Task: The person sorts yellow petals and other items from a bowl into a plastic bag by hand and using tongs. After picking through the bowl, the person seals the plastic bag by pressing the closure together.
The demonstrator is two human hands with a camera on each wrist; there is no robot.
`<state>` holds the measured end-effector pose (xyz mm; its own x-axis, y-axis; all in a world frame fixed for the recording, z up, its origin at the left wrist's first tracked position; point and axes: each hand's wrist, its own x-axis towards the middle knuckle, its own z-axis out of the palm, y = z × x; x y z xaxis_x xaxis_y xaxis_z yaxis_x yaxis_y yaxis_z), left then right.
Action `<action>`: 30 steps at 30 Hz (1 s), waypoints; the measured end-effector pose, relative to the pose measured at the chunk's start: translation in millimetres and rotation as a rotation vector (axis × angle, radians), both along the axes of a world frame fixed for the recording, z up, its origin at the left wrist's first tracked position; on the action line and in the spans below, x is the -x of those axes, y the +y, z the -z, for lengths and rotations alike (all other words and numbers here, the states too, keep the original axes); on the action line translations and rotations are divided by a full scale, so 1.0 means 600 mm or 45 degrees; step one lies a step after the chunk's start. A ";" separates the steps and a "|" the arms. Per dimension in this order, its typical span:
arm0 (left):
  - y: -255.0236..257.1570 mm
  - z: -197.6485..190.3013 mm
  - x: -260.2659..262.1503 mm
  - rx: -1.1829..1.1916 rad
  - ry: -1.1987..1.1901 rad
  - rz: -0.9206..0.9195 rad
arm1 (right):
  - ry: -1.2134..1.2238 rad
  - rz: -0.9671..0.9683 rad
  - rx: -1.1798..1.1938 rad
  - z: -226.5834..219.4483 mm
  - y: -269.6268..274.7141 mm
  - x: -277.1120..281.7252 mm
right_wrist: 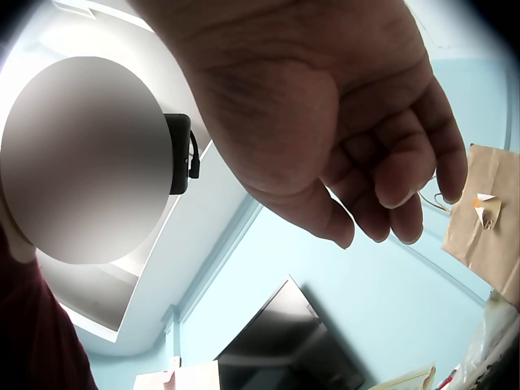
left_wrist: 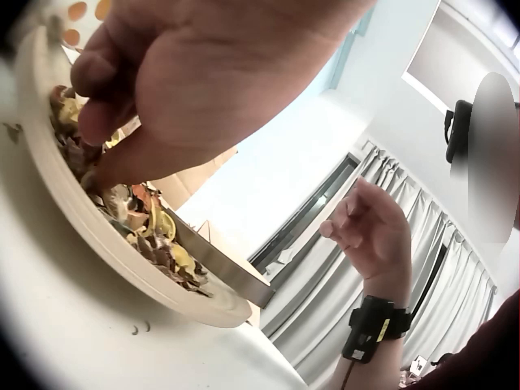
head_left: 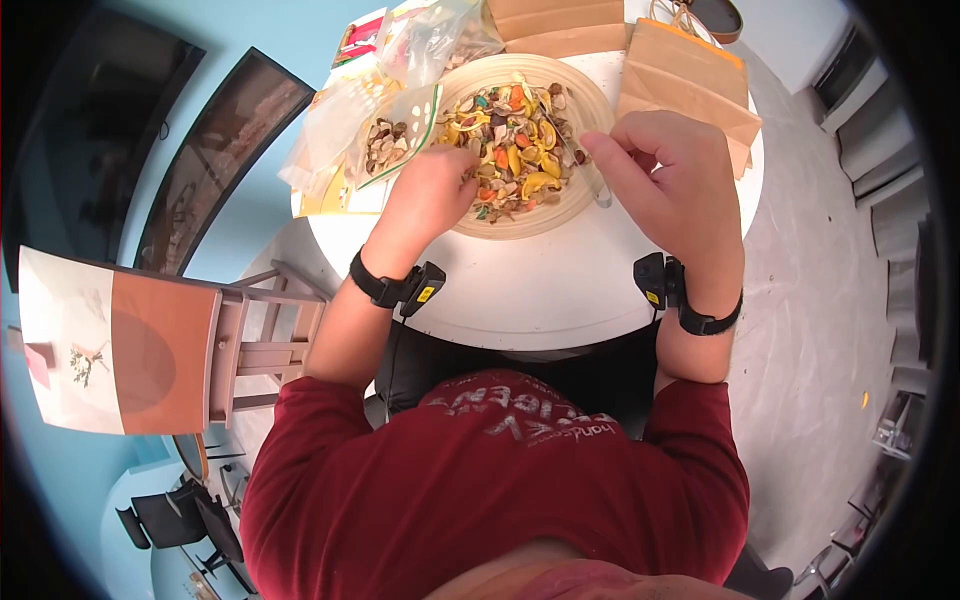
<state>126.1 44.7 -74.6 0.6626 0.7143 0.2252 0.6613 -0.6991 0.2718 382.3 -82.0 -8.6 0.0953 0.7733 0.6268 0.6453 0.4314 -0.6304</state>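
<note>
White tabletop (head_left: 540, 290) bears wooden plate (head_left: 500, 230), presumably corralling loose potpourri (head_left: 518, 150); left hand (head_left: 435, 188) touches it, any pinch indiscernible; right hand (head_left: 685, 180) hangs empty, loosely curled.

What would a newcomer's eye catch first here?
The colourful dried-looking mix heaped in the round, pale tray on the white table, with the left hand touching it. Next, the right hand, raised and empty near the tray's right side. Beyond that hand is a brown paper bag.

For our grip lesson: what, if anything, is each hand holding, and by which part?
Right hand: nothing. Left hand: cannot be told; its fingertips touch the dried mix.
</note>
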 end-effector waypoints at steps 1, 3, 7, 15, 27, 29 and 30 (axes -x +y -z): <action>0.002 0.005 -0.001 -0.003 0.013 -0.010 | -0.002 0.004 -0.002 0.000 -0.001 -0.001; 0.006 0.011 -0.003 -0.011 0.038 -0.032 | -0.007 0.011 -0.005 -0.001 -0.002 -0.003; 0.011 0.012 -0.001 0.036 0.054 -0.029 | -0.015 0.018 -0.027 0.001 -0.001 -0.005; 0.007 -0.001 -0.004 0.087 0.100 -0.024 | -0.014 0.002 0.007 0.002 0.000 -0.004; 0.026 0.015 0.011 0.070 0.121 -0.019 | -0.029 0.004 0.017 0.002 0.001 0.000; 0.027 0.019 0.009 0.062 0.136 -0.031 | -0.025 0.005 0.016 0.001 0.000 0.000; 0.027 0.020 0.008 0.057 0.143 -0.036 | -0.023 0.005 0.015 0.001 0.000 0.000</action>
